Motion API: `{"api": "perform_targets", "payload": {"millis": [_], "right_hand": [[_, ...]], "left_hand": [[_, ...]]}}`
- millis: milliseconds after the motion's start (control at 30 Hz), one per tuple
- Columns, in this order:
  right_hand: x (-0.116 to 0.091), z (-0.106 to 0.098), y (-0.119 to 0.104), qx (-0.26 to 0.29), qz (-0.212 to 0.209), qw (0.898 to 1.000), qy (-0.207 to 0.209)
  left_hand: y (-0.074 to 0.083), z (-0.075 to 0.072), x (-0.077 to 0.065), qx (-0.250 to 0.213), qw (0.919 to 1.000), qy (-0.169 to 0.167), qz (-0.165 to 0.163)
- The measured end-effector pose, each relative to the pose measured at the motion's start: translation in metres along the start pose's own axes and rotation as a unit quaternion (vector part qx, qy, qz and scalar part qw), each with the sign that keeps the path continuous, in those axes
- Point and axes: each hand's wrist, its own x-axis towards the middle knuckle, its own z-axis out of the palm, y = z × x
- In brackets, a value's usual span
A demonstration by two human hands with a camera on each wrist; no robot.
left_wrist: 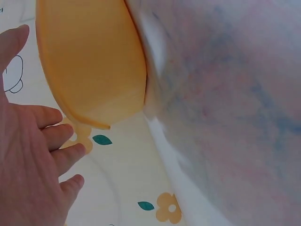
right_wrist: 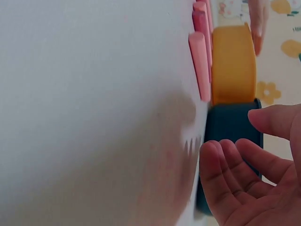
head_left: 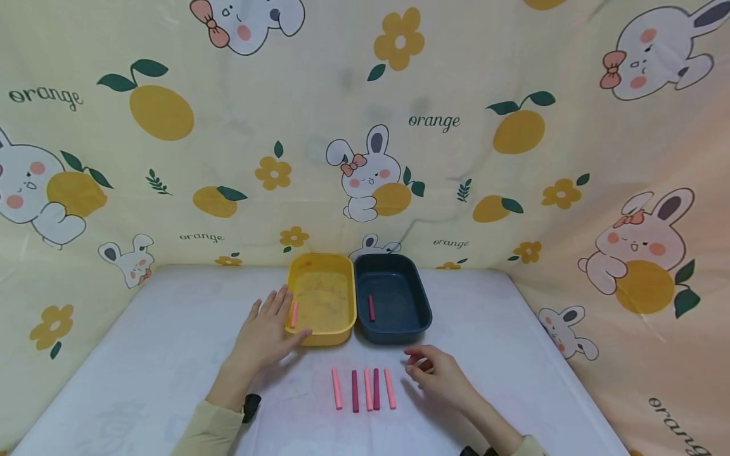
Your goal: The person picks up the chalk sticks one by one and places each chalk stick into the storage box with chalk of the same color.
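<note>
My left hand (head_left: 263,332) lies with straight fingers at the left side of the yellow tray (head_left: 349,335), its thumb over the front rim. In the left wrist view its fingers (left_wrist: 56,136) are spread beside the tray wall; whether they touch it cannot be told. Just in front of the navy tray (head_left: 419,326) hovers my right hand (head_left: 441,377), fingers loosely bent and thumb apart, nothing between them in the right wrist view. To its left lie three pink sticks (head_left: 390,389) and two dark red sticks (head_left: 355,391), in a row on the table.
One pink stick (head_left: 294,315) leans inside the yellow tray, near its left wall. A dark red stick (head_left: 372,308) is inside the navy tray. Both trays stand side by side at the back of the white table (head_left: 188,354), before a patterned cloth (head_left: 319,95).
</note>
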Motion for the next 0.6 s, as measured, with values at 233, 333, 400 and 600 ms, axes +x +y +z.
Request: {"api": "perform_targets", "payload": {"millis": [233,333,400,600], "right_hand": [[0.003,0.013,-0.009,-0.003,-0.004,0.998,-0.056],[0.004,0.018,-0.013,-0.003,0.001,0.997,-0.076],[0.005,0.021,-0.015,-0.004,0.006,0.996,-0.086],[0.009,0.026,-0.016,-0.034,-0.015,0.995,-0.091]], "left_hand": [[0.002,0.001,0.004,-0.008,0.9995,-0.022,-0.021],[0.001,0.004,0.005,-0.012,0.9989,-0.034,-0.028],[0.000,0.005,0.006,-0.016,0.9986,-0.040,-0.030],[-0.001,0.008,0.006,-0.028,0.9977,-0.048,-0.037]]}}
